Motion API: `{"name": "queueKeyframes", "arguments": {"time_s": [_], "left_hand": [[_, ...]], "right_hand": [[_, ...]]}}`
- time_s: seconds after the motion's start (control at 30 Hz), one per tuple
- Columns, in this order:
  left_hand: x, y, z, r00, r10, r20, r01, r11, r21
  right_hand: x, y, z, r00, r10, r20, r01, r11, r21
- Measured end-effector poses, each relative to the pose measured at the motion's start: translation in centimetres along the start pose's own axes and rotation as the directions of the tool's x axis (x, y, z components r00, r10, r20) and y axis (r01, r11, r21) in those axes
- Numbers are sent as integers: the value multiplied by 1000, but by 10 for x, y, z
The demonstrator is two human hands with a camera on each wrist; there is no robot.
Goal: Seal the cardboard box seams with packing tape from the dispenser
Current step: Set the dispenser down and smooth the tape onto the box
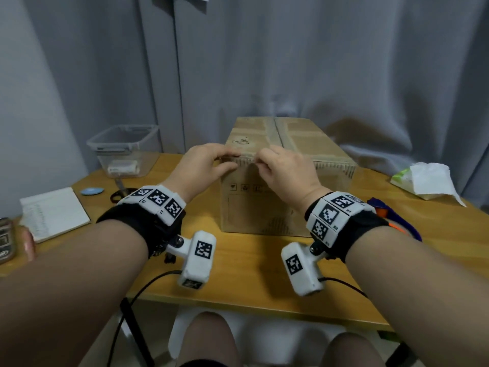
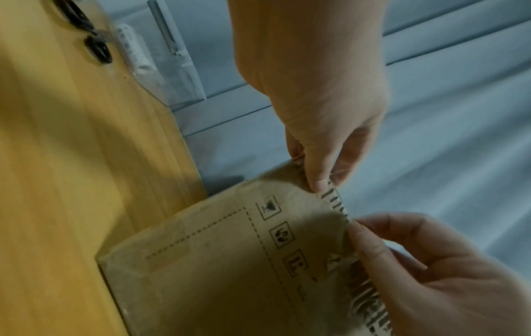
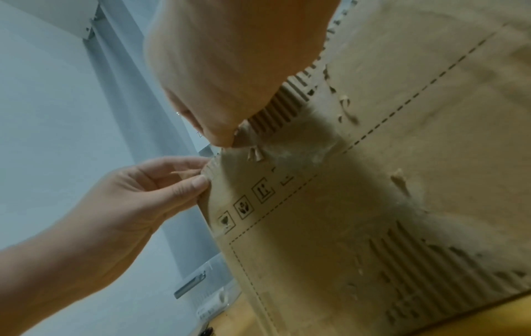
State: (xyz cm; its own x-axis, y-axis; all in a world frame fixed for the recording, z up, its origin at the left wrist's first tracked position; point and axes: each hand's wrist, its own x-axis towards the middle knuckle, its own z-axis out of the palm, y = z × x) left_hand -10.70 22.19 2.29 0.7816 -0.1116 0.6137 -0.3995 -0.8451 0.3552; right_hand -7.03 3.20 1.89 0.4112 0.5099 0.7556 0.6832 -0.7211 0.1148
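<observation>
While pinching the near top edge of the cardboard box [image 1: 285, 181], left hand [image 1: 205, 165] thumb and fingers curled on it | right hand [image 1: 287, 170] likewise, just beside | box mid-table [image 1: 246, 271], open wood toward near edge | head only: scissors [image 1: 120, 193], notebook [image 1: 54, 213] left | wrists only: torn corrugation, handling symbols.

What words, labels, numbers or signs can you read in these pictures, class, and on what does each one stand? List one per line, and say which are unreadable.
No words can be read.
Cardboard box, front face: three small handling pictograms in squares; no legible text.
Box: dashed printed frame, no lettering.
Notebook: faint handwriting, too small to read.
Wrist bands: black-and-white square marker codes; tiny labels beside them are blurred.
Clear plastic container: white label inside, blurred.
</observation>
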Motion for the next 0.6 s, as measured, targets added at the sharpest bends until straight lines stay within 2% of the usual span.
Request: {"name": "queueKeyframes", "arguments": {"time_s": [0.1,0.23,0.37,0.47,0.6], "left_hand": [[-5,-3,-1,1000,16,2,-16,999,-34],[-8,-2,-8,996,10,87,-1,995,-101],[13,10,-6,993,-44,113,66,979,-194],[27,8,0,971,-98,220,160,946,-283],[24,-4,0,951,-75,300,187,912,-365]], "right_hand": [[-7,0,2,999,-7,-43,8,999,32],[-9,-1,6,999,-37,-33,38,999,31],[-8,-3,6,998,-44,-47,44,999,-18],[-8,-4,4,998,-29,-52,27,999,-38],[2,-7,-14,995,-43,88,43,999,2]]}}
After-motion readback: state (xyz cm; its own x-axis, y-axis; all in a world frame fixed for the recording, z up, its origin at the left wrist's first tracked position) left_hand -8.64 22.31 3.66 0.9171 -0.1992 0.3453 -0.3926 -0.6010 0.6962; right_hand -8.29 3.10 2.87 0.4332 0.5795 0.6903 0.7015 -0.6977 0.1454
